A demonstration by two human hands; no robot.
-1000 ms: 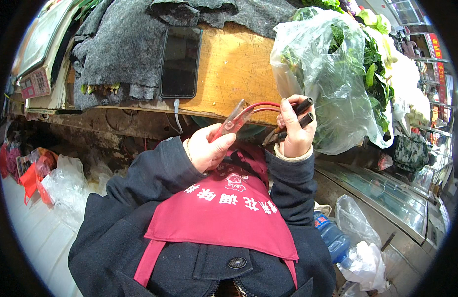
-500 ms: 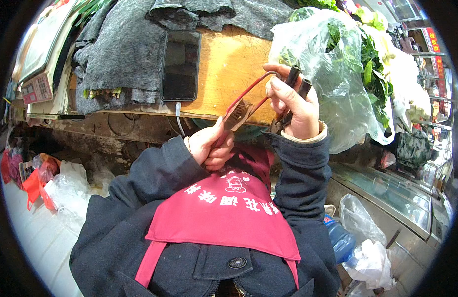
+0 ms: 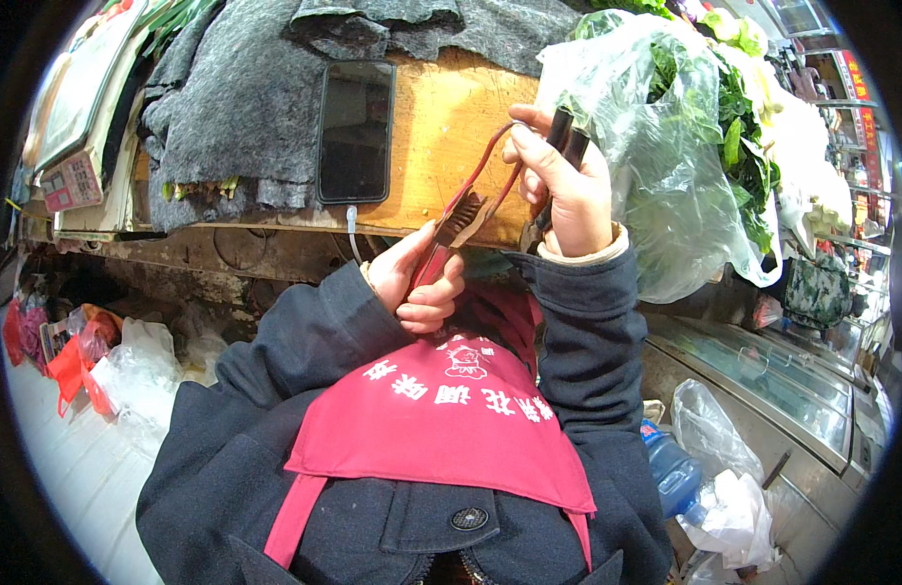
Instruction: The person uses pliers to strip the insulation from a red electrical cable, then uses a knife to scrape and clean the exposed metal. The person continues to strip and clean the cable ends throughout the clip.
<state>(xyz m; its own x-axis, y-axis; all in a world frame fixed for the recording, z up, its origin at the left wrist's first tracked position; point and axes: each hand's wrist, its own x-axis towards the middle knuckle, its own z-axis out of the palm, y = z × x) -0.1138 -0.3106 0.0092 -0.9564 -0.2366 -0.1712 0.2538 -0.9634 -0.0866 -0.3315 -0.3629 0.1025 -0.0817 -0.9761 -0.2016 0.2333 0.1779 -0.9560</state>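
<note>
My left hand [image 3: 423, 280] is closed round a dark red handle-like piece [image 3: 430, 265] with a brown, bristle-like row [image 3: 462, 213] at its upper end. From there a thin red loop [image 3: 487, 158] rises to my right hand [image 3: 560, 183]. My right thumb and forefinger pinch the top of that loop. Two black rods [image 3: 560, 131] also sit in my right hand, sticking out above its fingers; what they belong to is partly hidden by the palm. Both hands are over the near edge of a wooden board [image 3: 436, 107].
A dark phone [image 3: 355, 132] lies on the board with a white cable [image 3: 352, 229] plugged in. Grey felt-like cloth [image 3: 241, 107] covers the left and back. At right stands a clear plastic bag [image 3: 655, 210] by leafy greens [image 3: 738, 146]. A blue bottle [image 3: 670, 468] is low at right.
My right hand has shifted slightly up and left with the loop and rods. The left hand's hold has turned, so more of the red piece and its brown bristle-like row shows.
</note>
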